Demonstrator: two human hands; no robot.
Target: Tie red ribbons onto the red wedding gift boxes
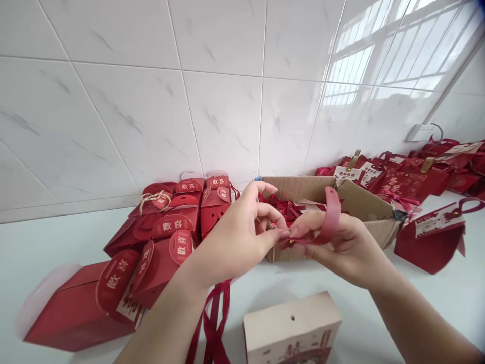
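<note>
Both hands meet over the front of an open cardboard box. A red strap with a small hole in its upper end and a brass-coloured stud near its lower end curls up from between them. My right hand is closed on the strap, thumb and fingers near the stud. Against it, my left hand pinches at the strap's lower end; its fingertips partly hide what lies there. Below the hands on the white table stands a cream gift box with red print and a small hole in its top.
Several red gift boxes cluster at the left, one with a whitish fluffy end. Red ribbons lie beside my left forearm. Red pieces fill part of the cardboard box. At right are a red bag and piled red packages. A tiled wall rises behind.
</note>
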